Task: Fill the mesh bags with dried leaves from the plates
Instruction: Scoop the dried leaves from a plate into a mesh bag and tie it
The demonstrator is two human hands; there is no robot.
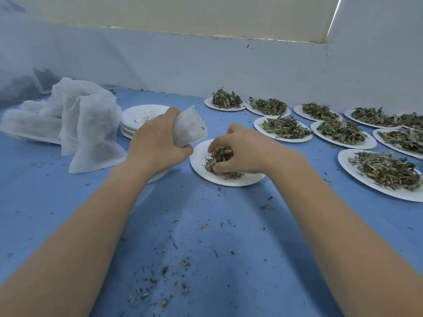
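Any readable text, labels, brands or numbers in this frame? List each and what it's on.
None: no text, label, brand or number shows anywhere.
Small white mesh bag in the left hand: blank.
White paper plates with dried green leaves: unprinted.
Pile of white mesh bags: blank.
Blue table cover: plain.

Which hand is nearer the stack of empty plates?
Left. The left hand, holding a mesh bag, sits right beside the stack; the right hand is farther off, gripping leaves.

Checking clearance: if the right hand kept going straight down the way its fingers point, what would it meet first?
The right hand already clutches dried leaves; straight below lies the white plate, probably first contact.
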